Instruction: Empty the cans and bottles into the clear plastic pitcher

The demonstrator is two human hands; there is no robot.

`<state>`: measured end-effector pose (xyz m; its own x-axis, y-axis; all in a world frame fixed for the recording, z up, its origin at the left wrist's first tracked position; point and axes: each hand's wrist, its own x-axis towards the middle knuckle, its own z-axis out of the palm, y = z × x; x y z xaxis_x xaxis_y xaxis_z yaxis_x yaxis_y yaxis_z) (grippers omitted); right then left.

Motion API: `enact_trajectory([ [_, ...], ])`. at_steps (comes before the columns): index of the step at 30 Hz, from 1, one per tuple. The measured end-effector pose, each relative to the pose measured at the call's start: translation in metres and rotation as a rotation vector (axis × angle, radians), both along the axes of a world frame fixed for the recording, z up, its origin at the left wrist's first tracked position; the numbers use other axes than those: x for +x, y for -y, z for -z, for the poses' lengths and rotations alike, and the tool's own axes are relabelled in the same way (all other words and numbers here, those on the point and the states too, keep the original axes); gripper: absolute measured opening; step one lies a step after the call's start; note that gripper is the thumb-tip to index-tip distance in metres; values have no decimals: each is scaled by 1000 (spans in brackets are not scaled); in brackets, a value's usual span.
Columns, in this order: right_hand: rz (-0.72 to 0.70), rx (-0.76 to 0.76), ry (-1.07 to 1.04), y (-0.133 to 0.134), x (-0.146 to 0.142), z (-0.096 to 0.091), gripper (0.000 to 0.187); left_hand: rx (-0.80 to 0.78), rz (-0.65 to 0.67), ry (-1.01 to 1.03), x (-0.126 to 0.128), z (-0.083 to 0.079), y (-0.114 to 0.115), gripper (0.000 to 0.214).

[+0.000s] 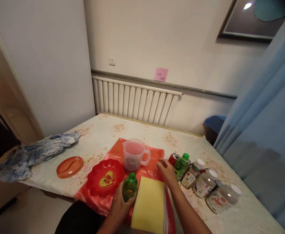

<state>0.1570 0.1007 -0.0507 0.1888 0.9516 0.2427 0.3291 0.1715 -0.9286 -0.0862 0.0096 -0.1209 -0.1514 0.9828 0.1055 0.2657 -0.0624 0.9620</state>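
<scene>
My left hand [121, 203] is wrapped round a green plastic bottle [130, 188] with some liquid low inside, held upright at the near side of the red plastic sheet [154, 157]. My right hand [167, 171] hovers with loosely bent fingers, and nothing shows between them. Just left of it stands a clear measuring jug [134, 154], its handle towards the hand. A red scalloped plate [105, 178] with a yellow heart print lies left of the bottle. Between my forearms is a stack with a yellow top [149, 204]; its exact kind is unclear.
Right of my right hand stand a red can [173, 158], another green bottle [181, 167] and several white-capped bottles [205, 182]. An orange lid [70, 167] and a blue patterned cloth [45, 151] lie left on the flowered tablecloth [119, 127]. A blue curtain [264, 110] hangs at right.
</scene>
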Motion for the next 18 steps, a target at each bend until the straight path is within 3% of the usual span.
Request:
enact_trajectory([
  [5, -120, 35, -67, -40, -33, -12, 44, -17, 9, 46, 0, 0, 1, 69],
  [9, -245, 28, -138, -56, -53, -6, 41, -26, 2, 71, 1, -1, 0, 67],
  [14, -208, 65, -282, -62, -70, 2, 40, -32, 9, 123, 0, 4, 0, 71],
  [18, -139, 139, -309, -64, -73, -4, 39, -14, 40, 152, -1, 8, 0, 70],
])
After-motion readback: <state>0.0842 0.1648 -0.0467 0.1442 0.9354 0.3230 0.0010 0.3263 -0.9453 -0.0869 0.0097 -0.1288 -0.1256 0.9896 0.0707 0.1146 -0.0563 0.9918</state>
